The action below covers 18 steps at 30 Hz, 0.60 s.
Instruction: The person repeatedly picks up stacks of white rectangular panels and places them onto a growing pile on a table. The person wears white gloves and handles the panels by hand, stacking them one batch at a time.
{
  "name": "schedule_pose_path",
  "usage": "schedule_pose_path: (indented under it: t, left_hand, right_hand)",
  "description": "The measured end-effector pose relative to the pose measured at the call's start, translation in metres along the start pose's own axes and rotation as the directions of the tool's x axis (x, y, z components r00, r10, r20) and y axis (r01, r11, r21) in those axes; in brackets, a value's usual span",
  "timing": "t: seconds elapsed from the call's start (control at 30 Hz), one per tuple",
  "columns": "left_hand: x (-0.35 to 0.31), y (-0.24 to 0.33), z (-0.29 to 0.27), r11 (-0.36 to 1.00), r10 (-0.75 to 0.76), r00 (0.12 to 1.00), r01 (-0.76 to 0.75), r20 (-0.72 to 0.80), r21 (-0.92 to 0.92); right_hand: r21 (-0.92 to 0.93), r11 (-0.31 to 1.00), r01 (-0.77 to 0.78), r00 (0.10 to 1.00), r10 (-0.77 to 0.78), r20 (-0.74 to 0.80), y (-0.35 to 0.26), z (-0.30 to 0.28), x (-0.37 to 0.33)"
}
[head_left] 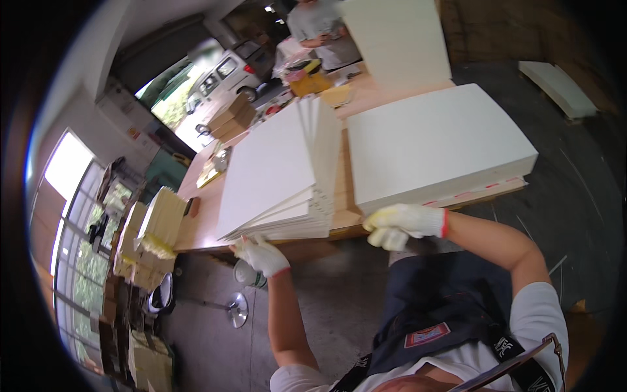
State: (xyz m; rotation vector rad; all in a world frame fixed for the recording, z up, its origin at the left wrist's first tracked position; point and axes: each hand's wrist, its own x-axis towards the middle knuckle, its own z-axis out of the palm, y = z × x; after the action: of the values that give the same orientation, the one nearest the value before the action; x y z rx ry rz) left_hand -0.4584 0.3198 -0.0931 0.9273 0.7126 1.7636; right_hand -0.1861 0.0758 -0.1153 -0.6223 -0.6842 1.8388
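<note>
- The gloved left hand (261, 256), fingers partly spread, is at the left stack's (274, 163) near edge; I cannot tell if it pinches a sheet.
- The gloved right hand (406, 225) curls beside the right stack (437, 144); its hold is unclear.
- Both stacks lie on 1 table (204, 219).
- Work looks partway: right stack neat, left one fanned, not yet even.

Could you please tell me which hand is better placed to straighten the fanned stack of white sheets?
Probably the left hand: it is at the near edge of the fanned stack, close to its left corner. The right hand is farther off, by the neater stack.
</note>
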Motion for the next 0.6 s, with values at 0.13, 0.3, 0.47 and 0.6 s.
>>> schedule_pose_path:
  t: [0.13,0.3,0.47,0.6]
  left_hand:
    - [-0.133,-0.007,0.047,0.946,0.311,0.855,-0.322,0.415,-0.045]
    - [-0.228,-0.023,0.153,0.596,0.355,-0.079,-0.748,0.931,-0.291]
    - [-0.337,-0.045,0.295,0.673,0.163,-0.169,-0.701,0.972,-0.235]
    - [-0.366,-0.075,0.366,0.651,-0.229,-0.201,-0.759,0.952,-0.004]
  right_hand:
    - [-0.531,0.834,-0.151,0.792,-0.22,-0.57,-0.018,0.002,-0.15]
    - [-0.723,0.691,-0.004,0.163,-0.713,-0.682,-0.054,-0.072,-0.302]
    - [-0.627,0.52,-0.58,-0.271,-0.849,-0.454,-0.06,-0.082,-0.375]
    - [-0.499,0.436,-0.749,-0.154,-0.846,-0.51,-0.066,-0.098,-0.359]
